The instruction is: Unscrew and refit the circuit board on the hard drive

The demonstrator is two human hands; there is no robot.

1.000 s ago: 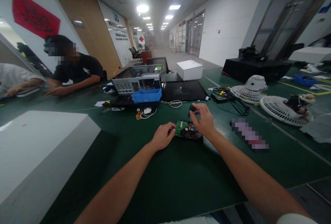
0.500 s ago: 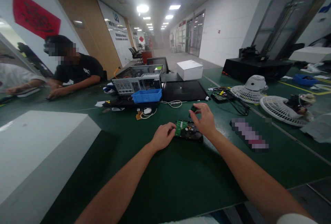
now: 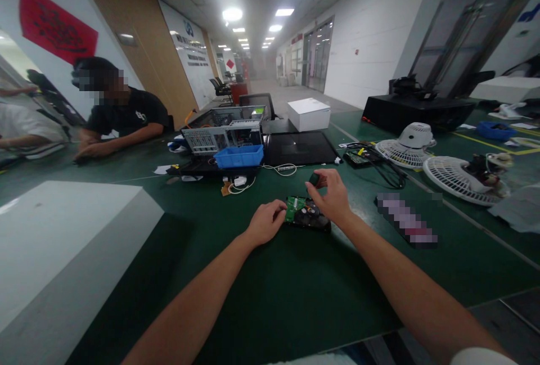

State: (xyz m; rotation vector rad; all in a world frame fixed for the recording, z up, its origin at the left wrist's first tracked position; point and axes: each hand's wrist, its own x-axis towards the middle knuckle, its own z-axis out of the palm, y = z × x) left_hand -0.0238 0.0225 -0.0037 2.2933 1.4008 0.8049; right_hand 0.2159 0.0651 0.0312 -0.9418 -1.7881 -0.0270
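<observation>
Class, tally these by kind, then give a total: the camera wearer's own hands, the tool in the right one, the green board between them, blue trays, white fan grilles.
Hands (left hand, right hand): 2
Tool: 1
Green board: 1
Blue trays: 2
White fan grilles: 2
Total: 8

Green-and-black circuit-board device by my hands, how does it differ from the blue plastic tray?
The green-and-black circuit-board device is low and flat; the blue plastic tray has raised sides. The device shows green and black parts; the tray is plain blue. The device lies by the left hand and right hand; the tray sits farther back, in front of the grey metal computer case. Both look roughly rectangular.
</observation>
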